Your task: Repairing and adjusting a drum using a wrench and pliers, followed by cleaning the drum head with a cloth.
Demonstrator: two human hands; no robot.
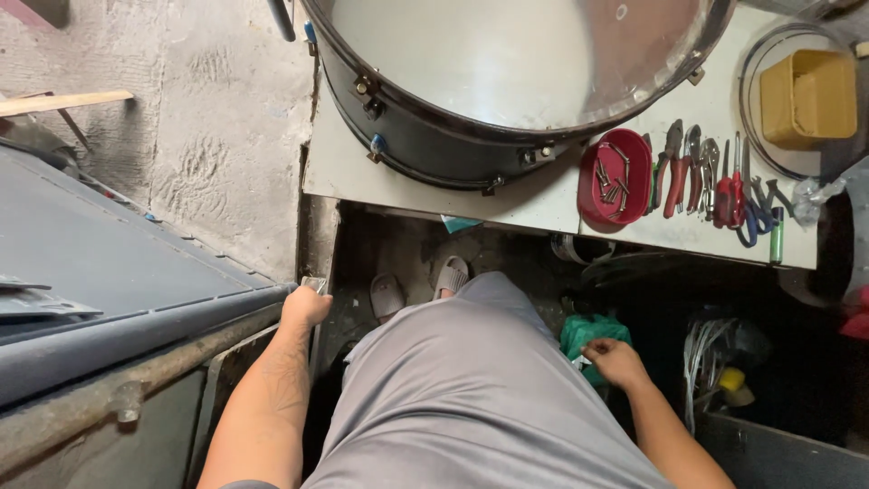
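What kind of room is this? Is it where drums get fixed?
Probably a small workshop for building or repairing drums. A big black drum lies on the workbench, beside a red tray of bolts and a row of pliers.

A rough grey concrete floor [208, 118], marked with shoe prints, fills the upper left of the frame. A pale workbench top [337, 172] runs across the upper middle and right, its underside in deep shadow. Along the left edge lies a dark grey metal cabinet [100, 254] with a rusty rail [136, 385] below it. A wooden strip [63, 102] lies at the far left. Light is soft and even.
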